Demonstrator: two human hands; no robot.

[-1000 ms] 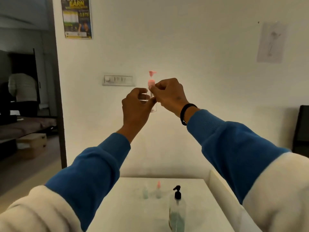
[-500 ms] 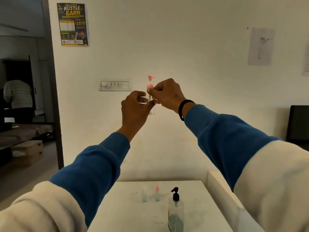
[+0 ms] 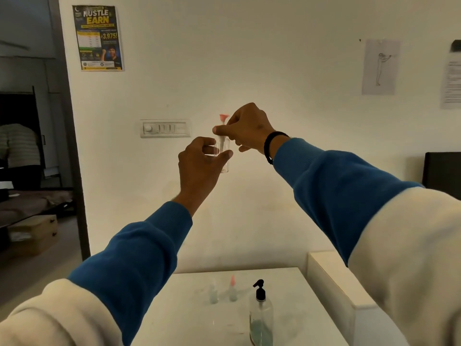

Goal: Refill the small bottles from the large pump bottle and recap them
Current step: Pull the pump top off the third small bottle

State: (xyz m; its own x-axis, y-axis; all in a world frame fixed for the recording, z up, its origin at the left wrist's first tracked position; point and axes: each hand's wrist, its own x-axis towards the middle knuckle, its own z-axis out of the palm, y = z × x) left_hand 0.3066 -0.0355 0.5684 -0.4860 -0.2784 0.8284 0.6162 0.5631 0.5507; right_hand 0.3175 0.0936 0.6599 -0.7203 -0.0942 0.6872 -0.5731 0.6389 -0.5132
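I hold a small clear bottle [image 3: 225,156] up at chest height in front of the wall. My left hand [image 3: 199,166] grips its body between thumb and fingers. My right hand [image 3: 245,128] pinches its pink pump cap [image 3: 222,117] at the neck. Down on the white table [image 3: 294,303] stands the large pump bottle [image 3: 261,318] with a black pump head and greenish liquid low inside. Behind it stand two small bottles: one with a pink cap [image 3: 232,289] and one without a visible cap [image 3: 213,294].
A white block [image 3: 331,278] borders the table on the right. A switch plate [image 3: 165,128] and papers hang on the wall. On the left a doorway opens onto another room with a person's back [image 3: 18,143] and a box [image 3: 32,233]. A dark chair [image 3: 441,173] stands far right.
My right hand has shifted up over the pink cap, and my left hand has slid a little lower on the bottle. The view has tilted slightly.
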